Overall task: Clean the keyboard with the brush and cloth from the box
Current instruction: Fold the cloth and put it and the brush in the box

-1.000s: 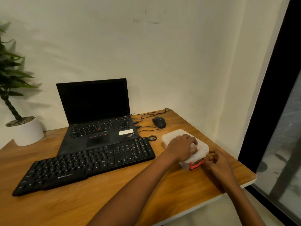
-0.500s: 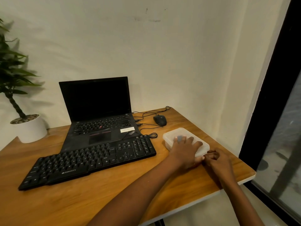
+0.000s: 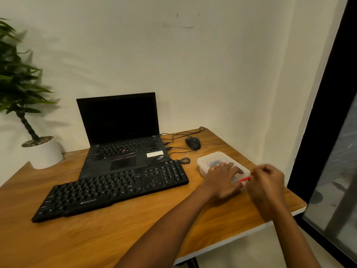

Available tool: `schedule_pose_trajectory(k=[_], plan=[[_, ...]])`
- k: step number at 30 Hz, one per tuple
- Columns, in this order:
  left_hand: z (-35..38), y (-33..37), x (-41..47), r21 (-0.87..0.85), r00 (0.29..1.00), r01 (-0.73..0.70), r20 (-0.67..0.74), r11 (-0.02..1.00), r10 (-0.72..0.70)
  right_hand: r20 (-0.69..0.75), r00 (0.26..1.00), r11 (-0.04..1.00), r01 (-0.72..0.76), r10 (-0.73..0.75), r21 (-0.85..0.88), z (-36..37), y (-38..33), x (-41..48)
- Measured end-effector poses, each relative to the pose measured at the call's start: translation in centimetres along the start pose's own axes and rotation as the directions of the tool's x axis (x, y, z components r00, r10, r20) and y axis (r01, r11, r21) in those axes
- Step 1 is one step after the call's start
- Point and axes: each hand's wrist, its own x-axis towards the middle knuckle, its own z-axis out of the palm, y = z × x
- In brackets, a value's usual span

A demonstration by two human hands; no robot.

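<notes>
We see the left hand [image 3: 222, 180] spread flat, fingers straight, pressing on the lid of the clear box [image 3: 210, 158] at the right side of the desk [image 3: 96, 238], just beside the keyboard [image 3: 116, 188]. The right hand [image 3: 267, 182] sits at the box's near end, fingers curled by the red clasp [image 3: 245, 179]. It's blurred, so we cannot tell whether it grips. Something dark shows through the lid.

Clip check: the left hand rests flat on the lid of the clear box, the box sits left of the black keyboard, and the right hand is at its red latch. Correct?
Not quite. The head view shows the box right of the keyboard, not left. The rest holds: left hand flat on the lid, right hand at the red latch.
</notes>
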Motion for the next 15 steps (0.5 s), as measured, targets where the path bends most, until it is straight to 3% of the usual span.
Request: schedule_pose_trajectory(k=[2, 5, 8, 10, 15], plan=[[0.1, -0.1, 0.1, 0.023, 1.0, -0.018, 0.008, 1.0, 0.017, 0.113, 0.992, 0.975, 0.074, -0.051, -0.207, 1.8, -1.6, 3.0], [0.7, -0.6, 0.6, 0.037, 0.998, -0.052, -0.044, 0.998, 0.054, 0.434, 0.897, 0.913, 0.104, 0.085, -0.394, 5.4, -3.7, 6.5], [1.2, -1.1, 0.9, 0.043, 0.995, -0.065, -0.074, 0.997, 0.068, 0.57, 0.777, 0.929, -0.049, 0.266, -0.366, 8.0, -4.4, 7.7], [1.2, -1.2, 1.1, 0.045, 0.995, -0.067, -0.068, 0.997, 0.07, 0.621, 0.737, 0.954, -0.106, 0.265, -0.282, 8.6, -4.9, 8.2], [1.3, -1.1, 1.0, 0.02, 0.991, -0.075, -0.111, 0.997, 0.077, 0.653, 0.738, 0.97, -0.01, 0.17, -0.241, 9.8, -5.1, 8.6]])
